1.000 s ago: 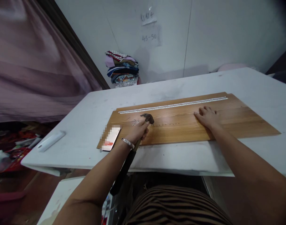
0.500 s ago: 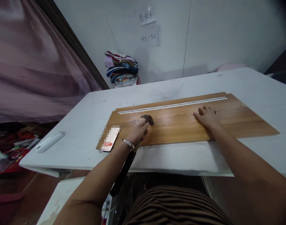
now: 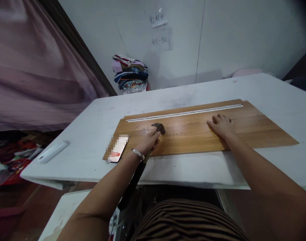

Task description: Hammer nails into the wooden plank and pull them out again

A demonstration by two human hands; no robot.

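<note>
My left hand (image 3: 149, 141) is wrapped round a claw hammer (image 3: 159, 128) close to its head, with the dark handle slanting down along my forearm past the table edge. The head hovers over or rests on the wooden board (image 3: 203, 144); I cannot tell which. Fingers spread, my right hand (image 3: 221, 125) lies on the board's right part and holds nothing. Several loose nails (image 3: 144, 131) lie on the wood just left of the hammer head. A row of small dark dots (image 3: 180, 133), nails or holes, runs to its right.
A white tape-like strip (image 3: 184, 114) runs along the board's far side. A phone (image 3: 120, 147) lies on the left end. On the white table (image 3: 77, 124) sits a white elongated object (image 3: 54, 152). Folded clothes (image 3: 131, 73) are stacked behind the table, against the wall.
The hammer and my left hand have shifted very slightly to the right. My right hand stays in the same place.
</note>
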